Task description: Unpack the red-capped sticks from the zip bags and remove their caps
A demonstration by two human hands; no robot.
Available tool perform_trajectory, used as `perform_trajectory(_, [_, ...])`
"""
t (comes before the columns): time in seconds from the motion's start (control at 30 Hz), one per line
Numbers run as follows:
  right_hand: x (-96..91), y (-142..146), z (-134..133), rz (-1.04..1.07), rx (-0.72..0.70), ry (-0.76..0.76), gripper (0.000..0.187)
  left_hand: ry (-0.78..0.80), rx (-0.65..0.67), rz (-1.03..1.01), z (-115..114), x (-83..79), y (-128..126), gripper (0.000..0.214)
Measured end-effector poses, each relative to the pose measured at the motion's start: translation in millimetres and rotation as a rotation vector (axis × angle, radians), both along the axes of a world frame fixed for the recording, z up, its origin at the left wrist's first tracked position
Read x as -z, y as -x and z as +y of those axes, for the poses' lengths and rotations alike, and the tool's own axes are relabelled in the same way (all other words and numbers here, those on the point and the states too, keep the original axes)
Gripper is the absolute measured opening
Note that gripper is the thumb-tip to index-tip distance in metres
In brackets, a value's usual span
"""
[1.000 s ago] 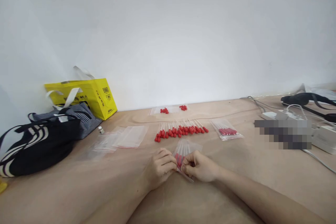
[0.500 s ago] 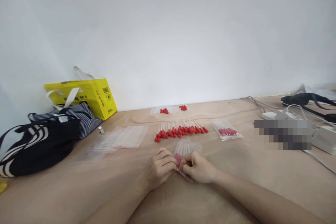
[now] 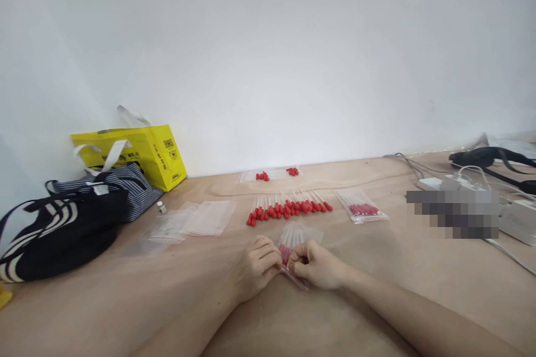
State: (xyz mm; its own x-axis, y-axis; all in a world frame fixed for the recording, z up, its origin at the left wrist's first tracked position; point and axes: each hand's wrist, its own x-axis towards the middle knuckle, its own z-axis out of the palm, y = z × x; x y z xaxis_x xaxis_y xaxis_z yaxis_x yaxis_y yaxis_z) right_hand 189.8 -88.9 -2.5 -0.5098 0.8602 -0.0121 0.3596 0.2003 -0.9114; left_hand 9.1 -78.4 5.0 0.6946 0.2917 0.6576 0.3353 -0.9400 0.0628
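Observation:
Between my two hands lies a clear zip bag (image 3: pixel 298 231) holding several red-tipped white sticks. My left hand (image 3: pixel 258 266) pinches the bag's near edge from the left. My right hand (image 3: pixel 317 266) has its fingertips closed on the same edge, close to the left fingers. The strip of bag right under the fingertips is partly hidden. Just beyond the bag is a row of loose red-tipped sticks (image 3: pixel 288 210), tips toward me. To their right rests another zip bag (image 3: pixel 362 206) with red-tipped sticks inside.
Flat clear bags (image 3: pixel 211 217) lie to the left, near a small bottle (image 3: pixel 161 207). A yellow bag (image 3: pixel 167 162) and a black bag (image 3: pixel 75 228) stand at far left. More red-tipped sticks lie in a bag (image 3: pixel 276 175) by the wall. Chargers and cables (image 3: pixel 521 217) sit at right.
Almost nothing differs. Both hands keep hold of the bag's near edge, with only a slight shift of the fingers and the bag.

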Motion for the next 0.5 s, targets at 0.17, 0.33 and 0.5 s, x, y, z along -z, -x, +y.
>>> perform_trajectory(0.17, [0.4, -0.6, -0.6, -0.020, 0.004, -0.007, 0.014, -0.002, -0.037, 0.001, 0.3, 1.9, 0.3, 0.015])
perform_trajectory(0.33, [3.7, 0.1, -0.3, -0.033, 0.012, -0.052, 0.014, -0.012, -0.070, 0.010, -0.2, 0.6, 0.0, 0.014])
perform_trajectory(0.5, [0.8, 3.7, -3.0, -0.078, 0.065, -0.097, 0.026, -0.003, -0.096, -0.017, -1.8, -1.4, -0.6, 0.012])
